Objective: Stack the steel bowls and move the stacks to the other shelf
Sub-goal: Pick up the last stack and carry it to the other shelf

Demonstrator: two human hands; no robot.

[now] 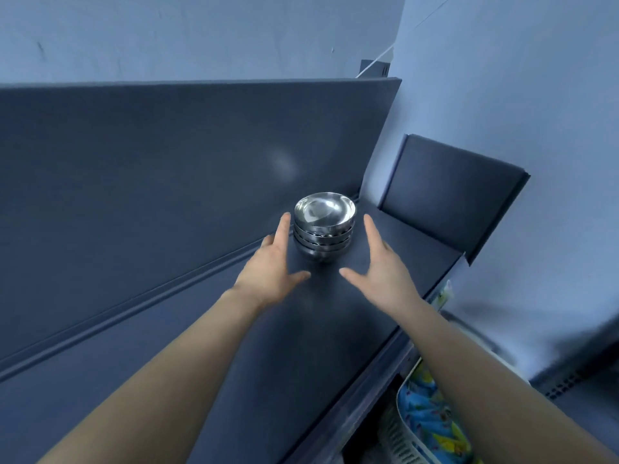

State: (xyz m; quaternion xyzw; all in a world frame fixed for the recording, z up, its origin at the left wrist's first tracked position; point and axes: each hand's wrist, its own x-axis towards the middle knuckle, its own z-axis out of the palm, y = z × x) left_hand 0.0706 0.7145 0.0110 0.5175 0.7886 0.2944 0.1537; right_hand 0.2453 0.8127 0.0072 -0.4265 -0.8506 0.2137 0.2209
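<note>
- The stack of steel bowls (pixel 323 229) stood on the shelf (pixel 234 346), between the hands.
- The left hand (pixel 269 266) and right hand (pixel 385 262) hung released, seemingly just clear of it.
- The shelf's front edge ran right of the right hand.

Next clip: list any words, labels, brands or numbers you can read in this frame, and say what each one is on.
No text can be read.
Colourful packets in the white basket under the shelf: printed pattern only, any lettering too blurred to read.
Pale tag at the shelf's edge: too small and blurred to read.
Stack of steel bowls: no marking shows.
</note>
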